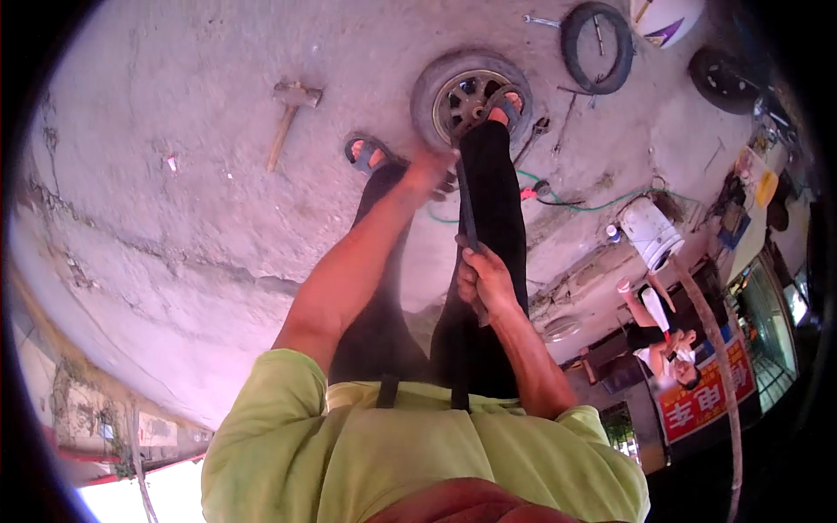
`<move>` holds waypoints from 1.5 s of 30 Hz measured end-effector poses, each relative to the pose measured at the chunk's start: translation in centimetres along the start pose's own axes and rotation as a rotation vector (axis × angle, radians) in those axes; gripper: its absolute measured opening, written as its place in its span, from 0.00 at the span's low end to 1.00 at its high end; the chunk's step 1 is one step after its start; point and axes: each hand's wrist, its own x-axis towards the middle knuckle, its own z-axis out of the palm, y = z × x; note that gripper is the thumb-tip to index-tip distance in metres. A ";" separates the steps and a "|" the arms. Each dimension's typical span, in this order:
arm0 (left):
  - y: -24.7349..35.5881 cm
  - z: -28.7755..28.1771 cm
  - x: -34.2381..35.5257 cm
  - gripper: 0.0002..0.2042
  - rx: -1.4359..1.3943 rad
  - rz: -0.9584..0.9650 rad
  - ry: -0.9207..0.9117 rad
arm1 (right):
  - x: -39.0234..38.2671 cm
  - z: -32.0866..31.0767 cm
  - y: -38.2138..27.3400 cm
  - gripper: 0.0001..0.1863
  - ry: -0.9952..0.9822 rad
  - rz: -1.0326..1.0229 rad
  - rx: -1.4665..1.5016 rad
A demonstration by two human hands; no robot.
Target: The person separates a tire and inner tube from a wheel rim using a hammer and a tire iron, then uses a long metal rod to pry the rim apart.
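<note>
My right hand (486, 277) is closed round a long, dark metal bar (468, 205), which stretches away from me in front of my right leg. Close to the bar's far end is my left hand (429, 174), smeared by motion; I cannot tell whether it touches the bar. Just beyond lies a wheel (430, 96) with a black tyre and a spoked metal rim, flat on the ground. My right sandalled foot (506, 105) rests on the wheel, and the left foot (368, 152) stands on the ground beside it.
A hammer (283, 126) lies to the left. Far right are a loose tyre (568, 48), a wrench (542, 20) and another wheel (724, 80). A green hose (602, 202) runs past a white bucket (649, 228). Another person (667, 349) sits at the right by a red sign.
</note>
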 end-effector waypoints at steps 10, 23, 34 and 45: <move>-4.7 -4.9 -2.1 0.19 0.119 0.151 -0.045 | -0.1 -0.4 -1.4 0.13 -0.025 -0.100 0.125; -12.1 -18.7 -3.4 0.19 0.383 0.251 0.377 | -0.3 -3.8 4.7 0.17 -0.047 -0.118 0.249; -7.3 -5.0 11.0 0.23 1.180 0.654 0.260 | 3.2 -11.9 20.4 0.29 -0.013 -0.221 0.313; 2.8 0.7 34.1 0.20 1.873 0.754 0.326 | 9.6 -10.6 24.5 0.38 -0.024 -0.076 0.519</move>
